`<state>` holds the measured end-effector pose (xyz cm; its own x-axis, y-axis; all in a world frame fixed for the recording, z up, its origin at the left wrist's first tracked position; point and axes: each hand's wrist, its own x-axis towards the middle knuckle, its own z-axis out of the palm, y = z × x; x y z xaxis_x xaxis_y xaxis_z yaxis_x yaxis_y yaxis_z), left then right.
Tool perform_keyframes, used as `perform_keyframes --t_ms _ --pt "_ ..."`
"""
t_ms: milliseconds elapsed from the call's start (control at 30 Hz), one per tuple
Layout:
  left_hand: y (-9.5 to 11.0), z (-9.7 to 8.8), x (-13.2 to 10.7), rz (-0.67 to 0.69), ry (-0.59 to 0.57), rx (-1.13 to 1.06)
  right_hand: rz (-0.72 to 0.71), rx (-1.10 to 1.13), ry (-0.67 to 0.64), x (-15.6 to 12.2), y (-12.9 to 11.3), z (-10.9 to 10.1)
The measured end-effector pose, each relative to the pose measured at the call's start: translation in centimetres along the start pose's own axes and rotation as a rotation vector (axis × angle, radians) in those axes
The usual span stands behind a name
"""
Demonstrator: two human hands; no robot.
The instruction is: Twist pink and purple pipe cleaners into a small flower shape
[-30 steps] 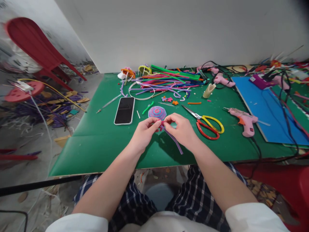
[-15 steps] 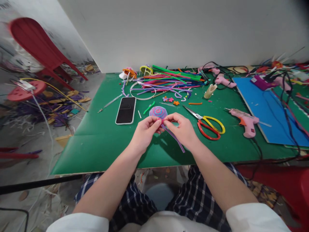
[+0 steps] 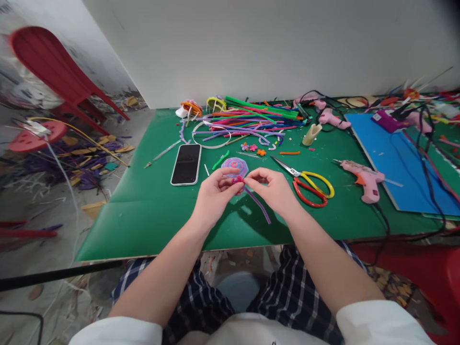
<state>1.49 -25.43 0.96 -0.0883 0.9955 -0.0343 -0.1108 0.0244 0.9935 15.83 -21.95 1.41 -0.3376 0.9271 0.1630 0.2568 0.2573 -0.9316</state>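
Observation:
My left hand (image 3: 214,194) pinches a small curled pink pipe-cleaner piece (image 3: 237,179) between thumb and fingers. Close beside it, my right hand (image 3: 272,190) is closed at the fingertips on a purple pipe cleaner (image 3: 259,206). Its free end hangs down toward the front edge of the table. Where the pink and purple parts meet is mostly hidden by my fingers. Just behind my fingertips lies a flat coiled disc (image 3: 235,165) in pink, blue and purple. Scissors (image 3: 305,179) with red and yellow handles lie to the right of my right hand.
A phone (image 3: 186,164) lies left of my hands on the green table (image 3: 143,225). Behind are a pile of pipe cleaners (image 3: 251,120) and small flowers (image 3: 253,148). At right are a pink glue gun (image 3: 364,179), its cord and a blue board (image 3: 406,187).
My fingertips have shifted slightly and parted a little, showing more of the pink curled piece. The purple tail has swung slightly left. The view has moved a little.

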Motion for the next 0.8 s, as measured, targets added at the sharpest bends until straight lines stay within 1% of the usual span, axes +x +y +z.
perform_keyframes --t_ms 133,267,433,500,567,633,733,800 --pt "0.0 0.0 0.0 0.037 0.009 0.078 0.023 0.039 -0.015 0.0 0.0 0.0" --pt "-0.1 0.1 -0.2 0.113 0.055 0.216 0.052 0.051 -0.028 0.1 0.2 0.2" --pt "-0.2 0.1 -0.6 0.247 0.092 0.462 0.149 0.164 -0.049 0.1 0.7 0.4" --pt "-0.2 0.1 -0.6 0.266 0.086 0.503 0.189 0.218 -0.052 0.2 0.8 0.5" --pt "-0.2 0.0 -0.4 0.234 0.068 0.453 0.215 0.255 -0.062 0.3 1.0 0.5" --pt "-0.2 -0.2 -0.2 0.178 0.038 0.352 0.224 0.275 -0.069 0.4 1.1 0.3" --pt "-0.1 -0.3 0.1 0.115 -0.017 0.229 0.214 0.269 -0.07 0.4 1.2 0.0" --pt "0.0 -0.3 0.1 0.096 -0.03 0.195 0.201 0.263 -0.063 0.4 1.3 -0.1"
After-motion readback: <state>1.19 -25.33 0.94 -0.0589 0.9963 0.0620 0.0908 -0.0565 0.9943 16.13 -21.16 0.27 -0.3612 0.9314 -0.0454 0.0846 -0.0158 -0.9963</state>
